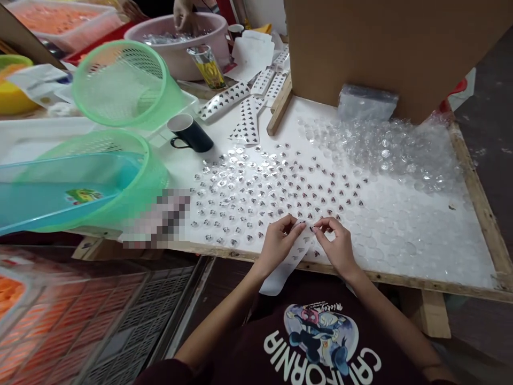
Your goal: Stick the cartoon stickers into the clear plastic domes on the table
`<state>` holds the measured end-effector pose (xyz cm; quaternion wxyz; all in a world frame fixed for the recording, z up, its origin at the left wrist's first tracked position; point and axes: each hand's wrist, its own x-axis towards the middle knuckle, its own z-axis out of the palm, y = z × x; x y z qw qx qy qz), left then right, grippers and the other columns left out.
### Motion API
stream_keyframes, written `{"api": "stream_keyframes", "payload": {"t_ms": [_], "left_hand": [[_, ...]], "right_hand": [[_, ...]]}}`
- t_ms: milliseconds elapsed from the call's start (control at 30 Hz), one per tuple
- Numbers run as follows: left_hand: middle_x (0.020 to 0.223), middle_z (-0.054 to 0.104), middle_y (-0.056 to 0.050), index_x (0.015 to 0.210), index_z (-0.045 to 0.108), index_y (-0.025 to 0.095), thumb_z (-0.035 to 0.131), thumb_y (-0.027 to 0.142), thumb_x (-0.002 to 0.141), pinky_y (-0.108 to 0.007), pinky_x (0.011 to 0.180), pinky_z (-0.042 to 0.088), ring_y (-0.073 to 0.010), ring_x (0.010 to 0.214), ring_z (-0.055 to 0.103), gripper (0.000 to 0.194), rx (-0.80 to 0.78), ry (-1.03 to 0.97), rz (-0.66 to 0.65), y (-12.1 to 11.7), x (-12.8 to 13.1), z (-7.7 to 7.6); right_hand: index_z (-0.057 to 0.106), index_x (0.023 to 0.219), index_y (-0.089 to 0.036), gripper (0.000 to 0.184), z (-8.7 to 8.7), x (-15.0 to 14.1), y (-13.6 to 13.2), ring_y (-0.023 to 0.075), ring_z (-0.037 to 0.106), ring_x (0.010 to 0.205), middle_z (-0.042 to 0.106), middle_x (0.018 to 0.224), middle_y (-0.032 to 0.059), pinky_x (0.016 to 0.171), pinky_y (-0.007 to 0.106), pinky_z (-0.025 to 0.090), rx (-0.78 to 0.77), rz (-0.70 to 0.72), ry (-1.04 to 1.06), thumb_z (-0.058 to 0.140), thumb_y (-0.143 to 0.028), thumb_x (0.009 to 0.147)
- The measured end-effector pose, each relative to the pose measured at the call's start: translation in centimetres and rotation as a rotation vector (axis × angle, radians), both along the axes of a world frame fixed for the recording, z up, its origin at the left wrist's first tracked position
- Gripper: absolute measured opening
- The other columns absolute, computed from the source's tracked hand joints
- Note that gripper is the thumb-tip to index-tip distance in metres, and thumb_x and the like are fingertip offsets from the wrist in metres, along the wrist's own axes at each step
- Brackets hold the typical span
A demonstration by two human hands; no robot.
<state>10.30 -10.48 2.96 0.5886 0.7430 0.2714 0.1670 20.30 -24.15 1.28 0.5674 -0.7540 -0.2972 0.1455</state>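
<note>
My left hand (pixel 279 240) pinches the upper end of a white backing strip of small dark stickers (pixel 276 279), which hangs over the table's front edge. Close beside it, the thumb and fingertips of my right hand (pixel 335 245) are closed on a small dark sticker (pixel 311 229) at the strip's edge. Whether it is fully off the strip I cannot tell. Beyond both hands lie rows of clear round discs with dark printed stickers (pixel 248 200). To the right, plain clear discs (pixel 395 230) are spread flat on the white tabletop.
Loose clear discs (pixel 385 152) are heaped at the back right before a cardboard sheet (pixel 385 48). A dark mug (pixel 196 133) lies tipped near green baskets (pixel 160 80). More sticker sheets (pixel 249 120) lie behind. Another person's hand (pixel 184 17) reaches into a pink basin (pixel 176 56).
</note>
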Motion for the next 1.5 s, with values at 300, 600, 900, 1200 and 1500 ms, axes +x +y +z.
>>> {"api": "stream_keyframes", "payload": {"t_ms": [300,600,900,1200,1500], "left_hand": [[0.063,0.048,0.002,0.068,0.056,0.018,0.065,0.043,0.086,-0.025,0.057,0.034,-0.0132,0.061,0.043,0.032,-0.005,0.034,-0.053,-0.5,-0.5,-1.0],[0.060,0.043,0.003,0.063,0.049,0.019,0.064,0.047,0.085,-0.026,0.057,0.032,-0.0134,0.059,0.038,0.038,0.023,0.035,-0.054,-1.1,-0.7,-1.2],[0.060,0.041,0.003,0.060,0.044,0.019,0.063,0.047,0.086,-0.026,0.057,0.030,-0.0131,0.060,0.038,0.043,0.035,0.029,-0.140,-1.8,-0.5,-0.7],[0.060,0.049,0.002,0.061,0.049,0.018,0.063,0.043,0.087,-0.025,0.056,0.033,-0.0132,0.060,0.043,0.038,0.013,0.055,-0.235,-1.9,-0.9,-0.6],[0.061,0.048,0.002,0.063,0.054,0.018,0.062,0.043,0.088,-0.025,0.058,0.034,-0.0133,0.061,0.043,0.036,0.023,0.091,-0.128,-0.6,-2.3,-1.2]], "right_hand": [[0.065,0.084,-0.024,0.009,-0.1,-0.2,-1.3,0.0188,0.059,0.074,0.068,0.083,0.0026,0.078,0.036,0.046,-0.067,0.038,-0.188,0.063,-0.029,0.091],[0.063,0.081,-0.023,0.013,0.4,-0.3,-2.2,0.0179,0.055,0.072,0.062,0.077,0.0016,0.074,0.034,0.046,-0.007,-0.015,-0.083,0.063,-0.032,0.090],[0.052,0.117,-0.023,0.036,0.6,-0.1,-1.5,0.0186,0.064,0.089,0.068,0.091,0.0019,0.084,0.034,0.047,0.095,0.029,0.179,0.066,-0.031,0.085],[0.046,0.112,-0.025,0.031,1.1,0.5,-2.3,0.0168,0.062,0.083,0.063,0.085,-0.0002,0.086,0.035,0.049,0.194,-0.071,0.150,0.064,-0.030,0.087],[0.045,0.113,-0.023,0.039,-1.2,6.7,-6.3,0.0165,0.061,0.073,0.066,0.080,-0.0006,0.072,0.031,0.044,-0.087,-0.196,0.080,0.066,-0.030,0.080]]}}
